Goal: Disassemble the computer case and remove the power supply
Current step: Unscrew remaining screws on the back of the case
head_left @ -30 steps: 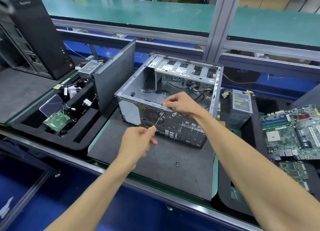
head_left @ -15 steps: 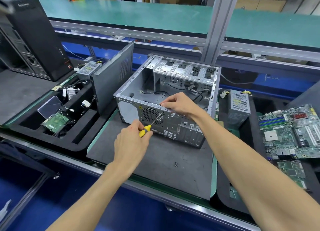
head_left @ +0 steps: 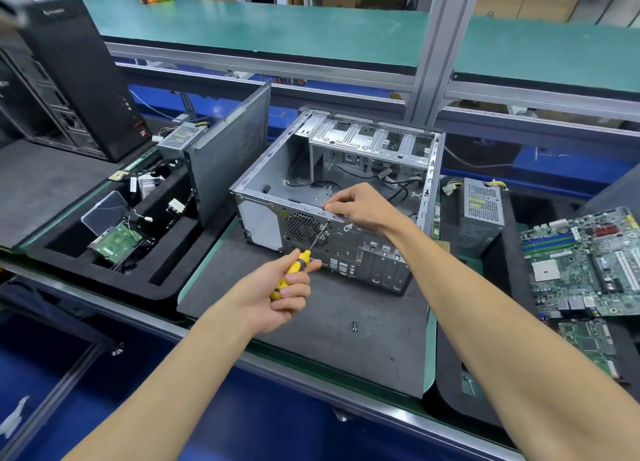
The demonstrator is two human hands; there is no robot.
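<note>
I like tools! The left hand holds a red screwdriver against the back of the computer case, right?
Not quite: the head view shows the screwdriver handle is yellow, not red. The left hand does hold it against the back of the computer case.

The bench (head_left: 429,339) carries a grey mat (head_left: 346,349), where the open case (head_left: 277,169) rests beside a loose screw (head_left: 354,326). Left of the mat lies a black foam tray (head_left: 104,280); right of it lie a power supply (head_left: 482,208) and motherboard (head_left: 585,263).
</note>
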